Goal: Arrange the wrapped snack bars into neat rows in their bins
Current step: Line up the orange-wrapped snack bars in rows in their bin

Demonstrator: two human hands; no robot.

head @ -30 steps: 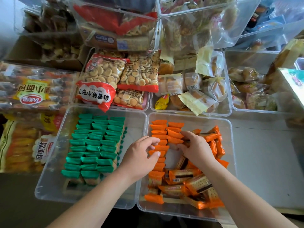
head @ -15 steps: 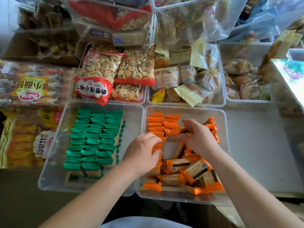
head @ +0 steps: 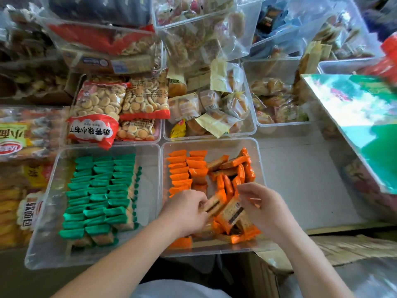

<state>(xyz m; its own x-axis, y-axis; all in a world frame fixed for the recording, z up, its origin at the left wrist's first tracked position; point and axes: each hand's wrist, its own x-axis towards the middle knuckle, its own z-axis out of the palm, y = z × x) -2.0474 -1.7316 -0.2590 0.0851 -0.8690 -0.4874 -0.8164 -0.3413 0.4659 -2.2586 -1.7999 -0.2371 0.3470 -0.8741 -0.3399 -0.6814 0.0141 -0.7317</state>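
Left hand [head: 187, 211] pinches one orange bar [head: 213, 204] in its fingers, low in the right bin [head: 261, 168]. Right hand [head: 265, 208] is just beside it over the loose pile; fingers half curled, blurry, can't tell if they hold anything. Two tidy columns of orange bars [head: 187, 168] at the bin's far left, rest jumbled. Green bars [head: 101, 190] lie in rows in the left bin [head: 148, 160].
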